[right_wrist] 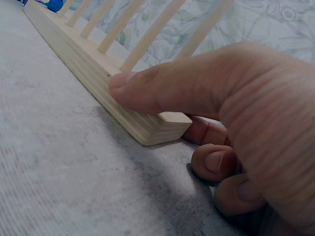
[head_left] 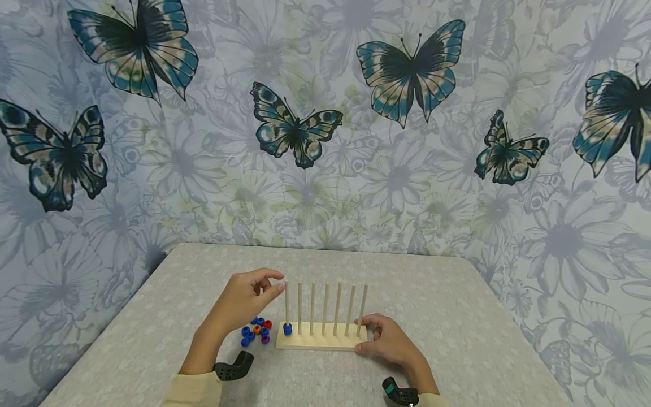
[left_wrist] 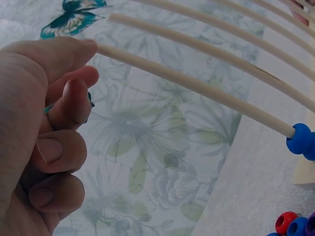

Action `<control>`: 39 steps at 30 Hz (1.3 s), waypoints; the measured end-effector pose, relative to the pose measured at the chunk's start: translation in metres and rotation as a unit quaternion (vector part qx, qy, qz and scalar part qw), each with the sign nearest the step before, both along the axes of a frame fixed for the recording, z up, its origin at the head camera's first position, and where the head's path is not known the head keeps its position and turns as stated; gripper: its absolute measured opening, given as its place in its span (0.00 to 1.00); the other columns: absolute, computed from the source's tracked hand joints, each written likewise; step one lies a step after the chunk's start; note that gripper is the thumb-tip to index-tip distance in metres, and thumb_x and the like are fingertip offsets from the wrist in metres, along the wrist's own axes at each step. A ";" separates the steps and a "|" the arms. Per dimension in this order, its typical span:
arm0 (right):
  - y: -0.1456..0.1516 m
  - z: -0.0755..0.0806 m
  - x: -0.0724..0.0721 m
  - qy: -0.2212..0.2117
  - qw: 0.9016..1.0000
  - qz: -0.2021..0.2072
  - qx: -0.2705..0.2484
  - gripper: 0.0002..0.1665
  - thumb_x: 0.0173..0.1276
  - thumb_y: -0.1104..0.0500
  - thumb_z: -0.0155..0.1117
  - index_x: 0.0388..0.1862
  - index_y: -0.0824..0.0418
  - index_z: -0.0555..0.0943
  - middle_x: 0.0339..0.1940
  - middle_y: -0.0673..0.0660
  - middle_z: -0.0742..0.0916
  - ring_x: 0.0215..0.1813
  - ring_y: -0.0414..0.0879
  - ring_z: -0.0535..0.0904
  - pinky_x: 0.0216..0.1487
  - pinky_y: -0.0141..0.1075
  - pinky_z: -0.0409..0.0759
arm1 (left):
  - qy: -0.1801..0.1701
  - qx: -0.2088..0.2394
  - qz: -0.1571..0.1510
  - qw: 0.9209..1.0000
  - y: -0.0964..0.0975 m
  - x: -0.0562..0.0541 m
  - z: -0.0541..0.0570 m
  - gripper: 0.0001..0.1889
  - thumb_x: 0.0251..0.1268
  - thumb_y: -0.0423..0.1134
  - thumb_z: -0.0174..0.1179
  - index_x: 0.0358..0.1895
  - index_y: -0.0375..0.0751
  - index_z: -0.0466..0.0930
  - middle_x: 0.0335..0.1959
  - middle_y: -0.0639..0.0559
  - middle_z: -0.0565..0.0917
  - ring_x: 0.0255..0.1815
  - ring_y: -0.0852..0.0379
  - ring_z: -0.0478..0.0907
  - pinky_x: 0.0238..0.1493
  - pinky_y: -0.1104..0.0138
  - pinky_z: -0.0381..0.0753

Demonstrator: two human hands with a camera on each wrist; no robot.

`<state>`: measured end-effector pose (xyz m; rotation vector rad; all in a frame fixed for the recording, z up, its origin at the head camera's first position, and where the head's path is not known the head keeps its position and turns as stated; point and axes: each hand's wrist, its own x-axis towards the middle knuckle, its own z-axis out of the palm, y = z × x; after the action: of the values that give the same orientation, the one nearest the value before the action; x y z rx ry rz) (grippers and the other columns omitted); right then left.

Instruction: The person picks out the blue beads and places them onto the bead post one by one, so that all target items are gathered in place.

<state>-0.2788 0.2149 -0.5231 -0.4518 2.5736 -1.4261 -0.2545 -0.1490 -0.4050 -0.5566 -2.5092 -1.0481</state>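
Observation:
A wooden peg board (head_left: pixel 325 342) with several upright pegs stands on the table. Blue beads (head_left: pixel 287 329) sit stacked at the foot of its leftmost peg (left_wrist: pixel 197 91). My left hand (head_left: pixel 243 301) is at the top of that peg, thumb and fingers loosely bent, with no bead visible between them. In the left wrist view a fingertip (left_wrist: pixel 88 46) meets or nearly meets the peg's tip. My right hand (head_left: pixel 390 340) grips the right end of the board, thumb (right_wrist: pixel 142 88) along the near edge and fingers behind, partly hidden.
Loose blue, red, orange and purple beads (head_left: pixel 257 330) lie in a cluster on the table (head_left: pixel 458 316), left of the board. The table's far edge meets a wall (head_left: pixel 305 203) patterned with butterflies and flowers. Each wrist wears a black device (head_left: pixel 235 366).

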 end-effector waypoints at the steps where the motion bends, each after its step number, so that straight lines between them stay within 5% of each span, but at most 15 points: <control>1: 0.000 0.000 0.000 0.000 1.000 -0.001 0.000 0.33 0.45 0.51 0.85 0.53 0.51 0.85 0.33 0.52 0.78 0.26 0.40 0.65 0.23 0.30 0.65 | -0.001 0.000 0.003 1.000 0.000 0.000 0.000 0.13 0.69 0.54 0.63 0.50 0.56 0.85 0.22 0.66 0.77 0.17 0.64 0.67 0.20 0.70 0.70; 28: 0.002 0.000 0.001 0.003 1.000 -0.006 0.008 0.34 0.46 0.49 0.85 0.55 0.50 0.85 0.31 0.51 0.77 0.26 0.40 0.66 0.24 0.30 0.65 | -0.008 -0.008 0.017 1.000 -0.013 0.005 0.006 0.14 0.70 0.53 0.62 0.51 0.53 0.85 0.22 0.63 0.79 0.16 0.64 0.70 0.21 0.69 0.72; 39: 0.002 0.000 0.000 0.003 1.000 0.009 0.001 0.35 0.47 0.50 0.85 0.56 0.52 0.84 0.39 0.51 0.83 0.25 0.39 0.65 0.24 0.30 0.66 | -0.036 0.005 0.041 0.998 -0.028 0.019 -0.010 0.13 0.70 0.54 0.62 0.50 0.55 0.85 0.23 0.62 0.80 0.18 0.63 0.72 0.21 0.68 0.74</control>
<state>-0.2784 0.2171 -0.5235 -0.4775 2.5679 -1.4188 -0.2353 -0.1767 -0.4148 -0.4159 -2.5649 -1.0676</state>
